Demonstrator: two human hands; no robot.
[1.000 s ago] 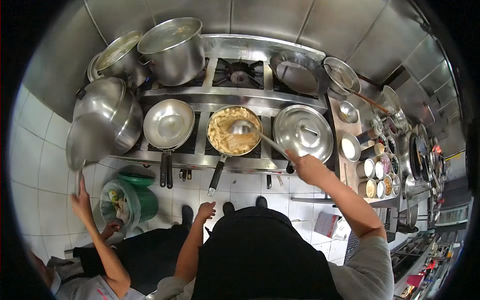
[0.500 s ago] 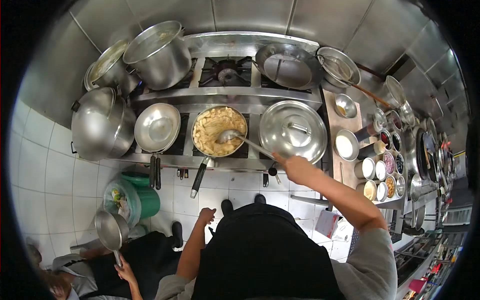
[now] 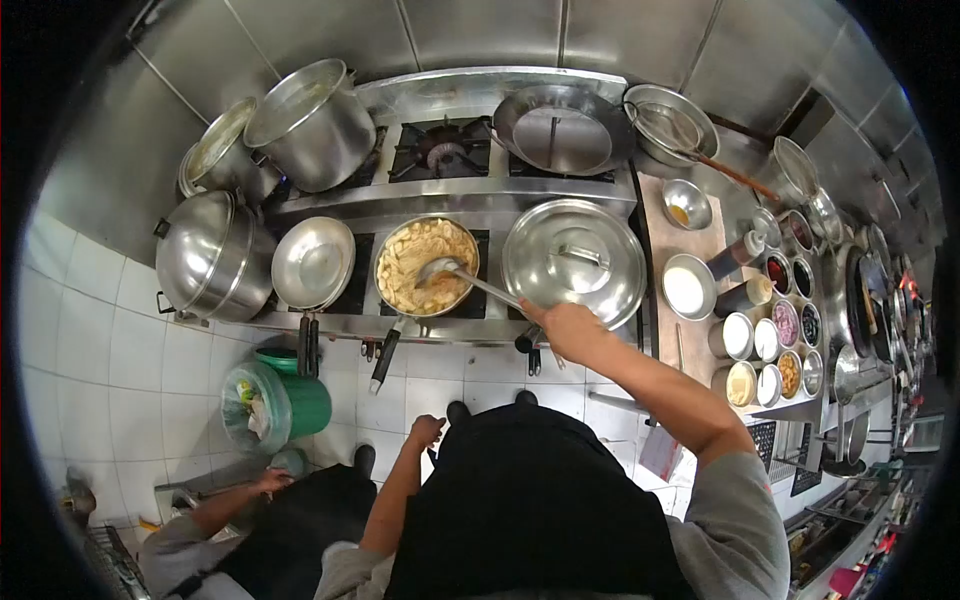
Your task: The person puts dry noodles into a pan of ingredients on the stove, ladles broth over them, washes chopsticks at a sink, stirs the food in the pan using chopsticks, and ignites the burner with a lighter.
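Observation:
My right hand (image 3: 568, 333) is wrapped round the handle of a metal ladle (image 3: 490, 288). The ladle's bowl rests in a pale, chunky, yellowish-brown food mixture (image 3: 420, 245) inside a frying pan (image 3: 388, 358) on the front burner. That pan's black handle points toward me, with no hand on it. My left hand (image 3: 427, 431) hangs beside my black apron, fingers curled closed, with nothing visible in them. Under my right forearm, a large pot lid (image 3: 612, 232) with a bar handle lies on the front right of the stove.
Left of the pan sit stacked frying pans (image 3: 312, 262) and a domed steel pot (image 3: 205, 255). Behind are a stockpot (image 3: 325, 130) and a wok (image 3: 560, 125). Ingredient bowls (image 3: 688, 285) stand on the right counter. A co-worker (image 3: 300, 530) is at lower left near a green bin (image 3: 305, 400).
The ladle has shifted within the mixture, which now looks smoother and more spread. The co-worker's raised saucepan is no longer visible; they are bent nearer the bin. My view has shifted slightly.

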